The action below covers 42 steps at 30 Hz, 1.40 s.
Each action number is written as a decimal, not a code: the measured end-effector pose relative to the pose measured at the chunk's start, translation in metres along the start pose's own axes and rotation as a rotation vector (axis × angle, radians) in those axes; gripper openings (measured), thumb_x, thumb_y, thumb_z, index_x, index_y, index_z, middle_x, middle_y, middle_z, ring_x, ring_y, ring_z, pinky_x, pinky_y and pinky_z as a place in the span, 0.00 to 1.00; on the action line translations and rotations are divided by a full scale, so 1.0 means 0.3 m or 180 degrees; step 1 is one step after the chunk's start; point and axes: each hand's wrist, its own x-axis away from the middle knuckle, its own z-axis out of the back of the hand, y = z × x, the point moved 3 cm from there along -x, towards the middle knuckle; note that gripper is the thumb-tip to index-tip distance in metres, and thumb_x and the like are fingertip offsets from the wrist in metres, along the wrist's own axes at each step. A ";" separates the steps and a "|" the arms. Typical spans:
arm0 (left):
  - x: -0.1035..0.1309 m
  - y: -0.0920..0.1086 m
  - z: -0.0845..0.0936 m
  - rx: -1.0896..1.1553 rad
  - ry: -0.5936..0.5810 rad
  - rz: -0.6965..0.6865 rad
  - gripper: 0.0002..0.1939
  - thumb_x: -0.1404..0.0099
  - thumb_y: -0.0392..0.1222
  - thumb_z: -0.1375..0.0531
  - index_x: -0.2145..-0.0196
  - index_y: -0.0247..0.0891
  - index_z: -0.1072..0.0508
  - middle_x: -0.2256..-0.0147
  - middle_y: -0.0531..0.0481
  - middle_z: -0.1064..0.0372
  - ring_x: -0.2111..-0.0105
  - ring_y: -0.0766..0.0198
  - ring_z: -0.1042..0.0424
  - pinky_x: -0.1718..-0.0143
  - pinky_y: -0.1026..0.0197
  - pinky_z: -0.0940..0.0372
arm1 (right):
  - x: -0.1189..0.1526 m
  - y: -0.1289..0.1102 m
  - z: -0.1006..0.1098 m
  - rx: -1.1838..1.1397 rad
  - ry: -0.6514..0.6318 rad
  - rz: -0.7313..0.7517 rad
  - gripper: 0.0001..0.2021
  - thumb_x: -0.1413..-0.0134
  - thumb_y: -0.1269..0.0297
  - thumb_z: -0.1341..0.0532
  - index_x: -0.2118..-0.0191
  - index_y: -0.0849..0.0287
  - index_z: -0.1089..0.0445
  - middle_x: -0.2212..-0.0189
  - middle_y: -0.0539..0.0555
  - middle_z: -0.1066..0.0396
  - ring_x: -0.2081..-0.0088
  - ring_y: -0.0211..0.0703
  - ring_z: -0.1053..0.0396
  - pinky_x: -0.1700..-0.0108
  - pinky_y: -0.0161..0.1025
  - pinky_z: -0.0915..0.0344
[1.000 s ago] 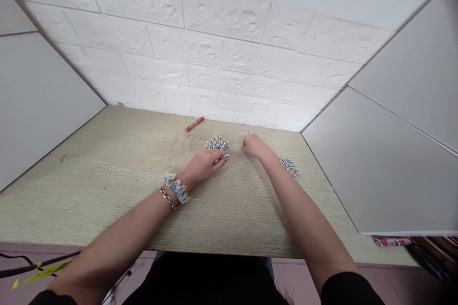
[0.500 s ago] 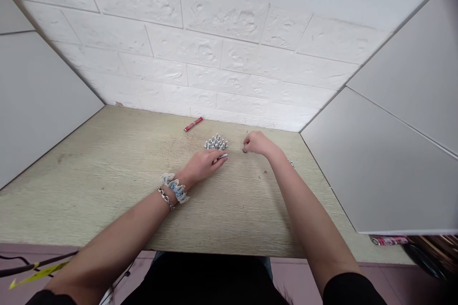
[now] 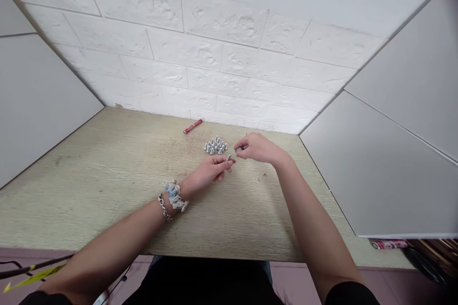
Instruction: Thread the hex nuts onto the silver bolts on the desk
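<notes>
Between the thumb and fingers of my left hand (image 3: 213, 168) is a small silver bolt (image 3: 228, 157), tilted upward. My right hand (image 3: 255, 147) is just to its right, pinching a small dark metal piece (image 3: 238, 149), perhaps a nut; the fingers partly cover it. Behind my left fingers, a cluster of silver bolts (image 3: 215, 146) stands upright on the wooden table (image 3: 143, 162). The two hands are close together, with a narrow gap between the bolt and the metal piece.
A red pen-like stick (image 3: 192, 127) lies behind the bolts, near the white brick-patterned wall (image 3: 203, 76). White panels close in both sides. A red-labelled cylinder (image 3: 389, 244) is at the right front corner, beside dark and brown items.
My right hand has moved left toward my left hand with the metal piece. The bolt in my left hand has turned from lying nearly flat to pointing up, and that hand has rotated.
</notes>
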 end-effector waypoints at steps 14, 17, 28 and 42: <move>0.006 -0.002 -0.011 0.0069 -0.0239 0.0081 0.15 0.42 0.51 0.47 0.74 0.35 0.34 0.85 0.58 0.46 0.84 0.74 0.49 0.81 0.68 0.55 | 0.055 -0.116 -0.009 0.0008 -0.0519 0.0578 0.10 0.58 0.68 0.47 0.72 0.60 0.29 0.80 0.48 0.36 0.77 0.31 0.47 0.76 0.33 0.54; 0.008 0.000 -0.017 -0.0024 -0.0253 0.0057 0.15 0.42 0.50 0.47 0.75 0.34 0.34 0.85 0.58 0.47 0.83 0.73 0.48 0.80 0.67 0.53 | 0.057 -0.116 -0.010 0.0074 -0.0527 0.0604 0.09 0.59 0.69 0.47 0.73 0.60 0.29 0.80 0.48 0.37 0.77 0.31 0.48 0.75 0.33 0.54; -0.005 -0.019 -0.007 -0.1003 0.0095 -0.0301 0.17 0.40 0.50 0.50 0.78 0.35 0.35 0.82 0.57 0.48 0.79 0.71 0.47 0.77 0.66 0.52 | 0.059 -0.110 -0.018 0.0126 -0.0349 0.0562 0.06 0.59 0.69 0.48 0.77 0.61 0.35 0.80 0.47 0.41 0.77 0.31 0.50 0.76 0.33 0.56; -0.007 -0.016 -0.034 -0.2078 0.0070 -0.0677 0.11 0.41 0.42 0.47 0.68 0.38 0.25 0.70 0.52 0.29 0.73 0.68 0.34 0.70 0.67 0.42 | 0.055 -0.034 -0.035 0.0191 -0.0140 0.0242 0.05 0.60 0.72 0.48 0.82 0.61 0.40 0.82 0.47 0.48 0.77 0.32 0.55 0.76 0.34 0.57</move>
